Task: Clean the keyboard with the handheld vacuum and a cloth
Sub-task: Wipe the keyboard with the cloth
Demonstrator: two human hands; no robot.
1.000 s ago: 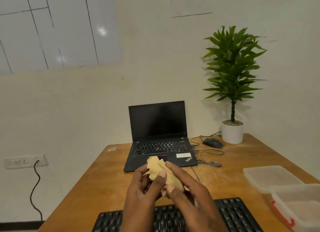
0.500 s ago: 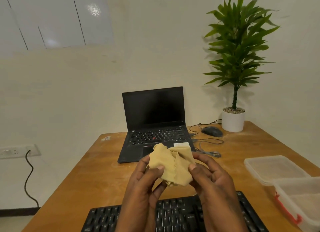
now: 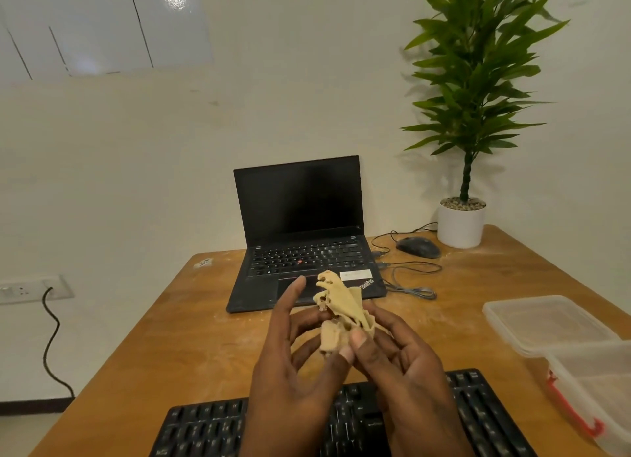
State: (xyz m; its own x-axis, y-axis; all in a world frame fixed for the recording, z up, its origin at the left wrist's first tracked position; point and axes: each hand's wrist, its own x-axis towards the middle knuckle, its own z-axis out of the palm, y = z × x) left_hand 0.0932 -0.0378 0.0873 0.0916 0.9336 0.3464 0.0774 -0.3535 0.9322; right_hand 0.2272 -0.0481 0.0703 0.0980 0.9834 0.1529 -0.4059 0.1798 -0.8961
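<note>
- A wooden table (image 3: 164, 347) fills the lower half of the frame, its surface dusted with pale powder.
- A potted plant (image 3: 467, 91) in a white pot stands at the table's far right corner, reaching the upper right of the frame.
- An open black laptop (image 3: 300, 231), screen dark, sits at the centre of the frame on the far side of the table.
- The black keyboard (image 3: 201, 429) lies along the bottom edge of the frame, partly covered by both hands.
- Two clear plastic containers (image 3: 546, 323) sit at the right edge, the nearer one with a red clip.
- The left hand (image 3: 290, 364) is raised at lower centre, forefinger stretched upward, its thumb and lower fingers pinching the cloth.
- The right hand (image 3: 403, 364), just beside it and touching it, grips the cloth between thumb and curled fingers.
- The tan cloth (image 3: 341, 306), crumpled, is held between both hands above the table, in front of the laptop's near edge in the picture.
- A black mouse (image 3: 418, 247) rests between laptop and pot, its cable (image 3: 413, 279) looping beside the laptop.
- A wall socket (image 3: 30, 287) with a black cord is at the left edge.
</note>
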